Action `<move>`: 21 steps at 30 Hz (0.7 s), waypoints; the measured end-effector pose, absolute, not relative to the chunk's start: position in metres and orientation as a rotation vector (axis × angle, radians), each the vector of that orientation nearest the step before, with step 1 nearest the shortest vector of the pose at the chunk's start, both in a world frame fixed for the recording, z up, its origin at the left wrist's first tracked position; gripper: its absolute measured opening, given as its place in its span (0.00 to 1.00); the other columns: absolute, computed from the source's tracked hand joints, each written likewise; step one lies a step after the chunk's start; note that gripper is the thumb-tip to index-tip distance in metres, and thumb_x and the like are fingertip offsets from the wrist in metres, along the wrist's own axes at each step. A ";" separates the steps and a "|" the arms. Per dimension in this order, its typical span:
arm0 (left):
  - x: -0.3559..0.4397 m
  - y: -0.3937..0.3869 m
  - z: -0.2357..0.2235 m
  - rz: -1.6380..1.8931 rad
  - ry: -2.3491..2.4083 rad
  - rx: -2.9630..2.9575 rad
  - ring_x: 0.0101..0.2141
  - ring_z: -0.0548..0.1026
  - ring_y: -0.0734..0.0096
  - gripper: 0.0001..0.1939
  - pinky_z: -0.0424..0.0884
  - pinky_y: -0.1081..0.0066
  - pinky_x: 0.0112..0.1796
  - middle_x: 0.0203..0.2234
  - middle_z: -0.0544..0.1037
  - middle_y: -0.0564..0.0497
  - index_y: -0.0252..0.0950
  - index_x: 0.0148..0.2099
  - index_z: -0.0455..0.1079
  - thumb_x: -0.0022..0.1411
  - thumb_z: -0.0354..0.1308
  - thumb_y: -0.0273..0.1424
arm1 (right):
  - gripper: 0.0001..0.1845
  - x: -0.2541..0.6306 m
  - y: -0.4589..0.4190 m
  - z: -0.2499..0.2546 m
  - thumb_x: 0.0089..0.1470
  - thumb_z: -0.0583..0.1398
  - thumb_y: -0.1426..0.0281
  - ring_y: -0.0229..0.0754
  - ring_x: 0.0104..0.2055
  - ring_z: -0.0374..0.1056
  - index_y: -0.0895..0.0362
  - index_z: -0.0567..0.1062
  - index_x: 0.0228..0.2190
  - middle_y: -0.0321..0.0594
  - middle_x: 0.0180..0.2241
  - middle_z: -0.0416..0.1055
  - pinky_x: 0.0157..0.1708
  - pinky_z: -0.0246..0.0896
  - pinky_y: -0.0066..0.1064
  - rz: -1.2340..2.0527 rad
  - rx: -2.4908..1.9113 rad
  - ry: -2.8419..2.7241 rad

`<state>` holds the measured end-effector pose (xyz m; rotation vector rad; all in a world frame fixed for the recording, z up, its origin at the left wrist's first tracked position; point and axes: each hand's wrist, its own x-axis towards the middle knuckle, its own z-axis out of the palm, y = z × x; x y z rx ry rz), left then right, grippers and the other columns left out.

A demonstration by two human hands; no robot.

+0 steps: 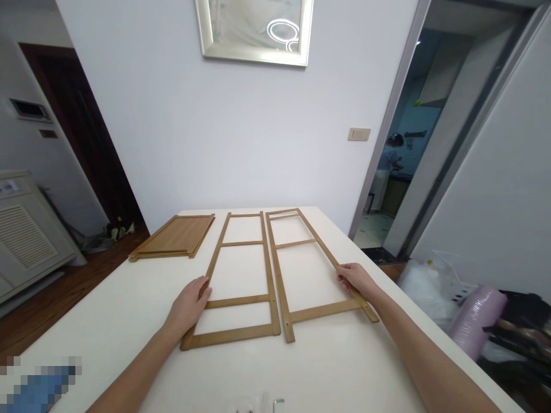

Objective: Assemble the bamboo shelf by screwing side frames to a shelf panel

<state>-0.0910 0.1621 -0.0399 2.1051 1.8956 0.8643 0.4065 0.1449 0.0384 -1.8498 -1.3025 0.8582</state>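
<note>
Two ladder-like wooden frames lie side by side on a white table. My left hand rests on the outer left rail of the left frame, fingers curled loosely over the rail. My right hand lies on the outer right rail of the right frame, fingers laid along it and slightly bent. Neither frame is lifted off the table.
A stack of flat wooden boards lies at the table's far left. A metal hex key and small hardware sit at the near edge. A framed picture hangs on the wall. Another person stands beyond the doorway. Bags sit on the floor at right.
</note>
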 end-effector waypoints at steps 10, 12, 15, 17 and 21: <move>-0.053 0.140 0.011 1.173 1.690 1.933 0.58 0.69 0.56 0.25 0.60 0.56 0.61 0.56 0.73 0.43 0.35 0.54 0.71 0.63 0.50 0.45 | 0.21 0.420 0.144 0.071 0.46 0.66 0.53 0.30 0.12 0.53 0.58 0.71 0.25 0.30 0.15 0.63 0.12 0.46 0.25 0.933 -1.495 -1.183; -0.039 0.130 0.026 1.186 1.605 1.831 0.58 0.68 0.55 0.25 0.60 0.54 0.60 0.56 0.74 0.44 0.36 0.54 0.72 0.62 0.52 0.46 | 0.21 0.414 0.143 0.079 0.45 0.66 0.53 0.29 0.12 0.53 0.59 0.72 0.27 0.29 0.15 0.63 0.11 0.46 0.24 0.939 -1.410 -1.164; -0.017 0.110 0.049 1.140 1.393 1.594 0.57 0.69 0.53 0.27 0.62 0.52 0.59 0.55 0.73 0.41 0.36 0.54 0.72 0.60 0.55 0.49 | 0.21 0.391 0.135 0.097 0.44 0.68 0.55 0.29 0.12 0.53 0.59 0.72 0.31 0.28 0.16 0.63 0.10 0.45 0.23 0.998 -1.250 -1.103; -0.002 0.092 0.064 1.066 1.147 1.370 0.54 0.71 0.53 0.30 0.68 0.53 0.54 0.55 0.73 0.39 0.36 0.57 0.69 0.61 0.55 0.51 | 0.21 0.368 0.126 0.109 0.44 0.68 0.56 0.29 0.12 0.52 0.58 0.72 0.34 0.27 0.17 0.62 0.10 0.44 0.23 1.062 -1.146 -1.032; 0.015 0.056 0.091 1.010 0.747 1.070 0.42 0.77 0.53 0.34 0.75 0.54 0.42 0.42 0.78 0.38 0.37 0.61 0.65 0.61 0.54 0.52 | 0.20 0.316 0.103 0.125 0.45 0.68 0.56 0.29 0.12 0.52 0.58 0.71 0.31 0.28 0.17 0.62 0.10 0.44 0.23 1.095 -1.056 -0.948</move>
